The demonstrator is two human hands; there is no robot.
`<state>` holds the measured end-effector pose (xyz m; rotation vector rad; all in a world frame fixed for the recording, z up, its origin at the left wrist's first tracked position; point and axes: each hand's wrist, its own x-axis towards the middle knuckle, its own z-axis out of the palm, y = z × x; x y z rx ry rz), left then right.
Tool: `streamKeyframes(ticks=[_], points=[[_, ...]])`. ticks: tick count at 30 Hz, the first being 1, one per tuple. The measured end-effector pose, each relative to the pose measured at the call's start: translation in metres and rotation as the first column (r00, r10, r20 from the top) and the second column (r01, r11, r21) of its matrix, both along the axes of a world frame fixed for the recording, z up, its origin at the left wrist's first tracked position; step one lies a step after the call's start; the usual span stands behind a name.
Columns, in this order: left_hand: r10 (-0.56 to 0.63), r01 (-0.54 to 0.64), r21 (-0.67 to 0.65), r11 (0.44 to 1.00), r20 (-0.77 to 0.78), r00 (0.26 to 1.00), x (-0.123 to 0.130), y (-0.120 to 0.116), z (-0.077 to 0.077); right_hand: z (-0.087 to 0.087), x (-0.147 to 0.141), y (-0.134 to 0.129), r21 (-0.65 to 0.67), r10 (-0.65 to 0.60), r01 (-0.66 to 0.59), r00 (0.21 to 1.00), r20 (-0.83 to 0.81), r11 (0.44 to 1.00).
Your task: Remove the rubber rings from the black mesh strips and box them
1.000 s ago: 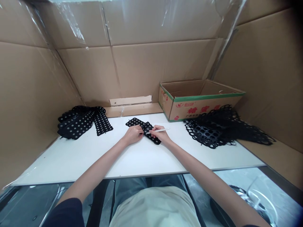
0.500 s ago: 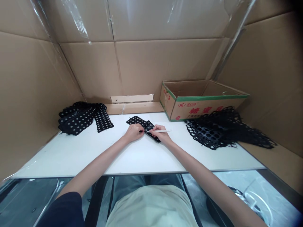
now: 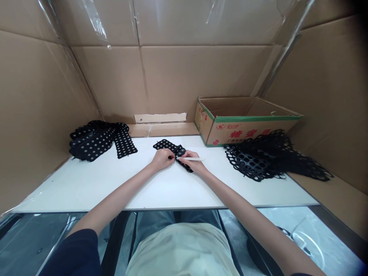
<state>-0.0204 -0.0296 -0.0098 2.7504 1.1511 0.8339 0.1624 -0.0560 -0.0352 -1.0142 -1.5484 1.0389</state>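
Holding black mat [image 3: 165, 145] in left hand [image 3: 162, 160]; right hand [image 3: 193, 161] grips white pen [image 3: 196, 158].

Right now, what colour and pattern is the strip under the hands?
The strip is black with rows of round holes, seen in the head view.

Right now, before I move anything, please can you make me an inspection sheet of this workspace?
Surface: white table, flat, under the hands and the piles.
Job's things: black perforated strip lying under both hands; white pen-shaped stick.
Clutter: stack of black perforated mats at left; tangled pile of black mesh with larger holes at right.
Hands: left hand rests on the strip; right hand holds the stick, its tip at the strip.
Cables: nothing seen.
Surroundings: cardboard walls with clear plastic film; open cardboard box at the far edge of the table.
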Motion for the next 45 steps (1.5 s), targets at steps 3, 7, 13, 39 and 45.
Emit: streamKeyframes(ticks=[3, 7, 13, 39, 45], points=[[0.017, -0.017, -0.018, 1.000, 0.021, 1.000, 0.000, 0.001, -0.001, -0.003, 0.001, 0.003, -0.003, -0.010, 0.010, 1.000, 0.012, 1.000], [0.036, -0.033, -0.053, 0.998, 0.044, 0.998, -0.001, 0.004, -0.001, -0.005, 0.002, 0.006, 0.019, -0.056, 0.055, 0.997, 0.050, 0.998], [0.045, -0.044, -0.055, 0.998, 0.025, 0.999, 0.000, 0.004, 0.001, 0.002, 0.000, 0.001, -0.051, -0.083, 0.081, 0.996, -0.033, 0.995], [0.033, 0.037, 0.162, 0.986, -0.413, 0.910, 0.012, -0.020, 0.010, 0.010, 0.005, -0.015, -0.124, -0.183, 0.164, 0.970, -0.158, 0.979], [0.018, 0.073, 0.185, 0.980, -0.450, 0.893, 0.014, -0.023, 0.011, 0.010, 0.006, -0.015, -0.110, -0.186, 0.171, 0.971, -0.149, 0.979]])
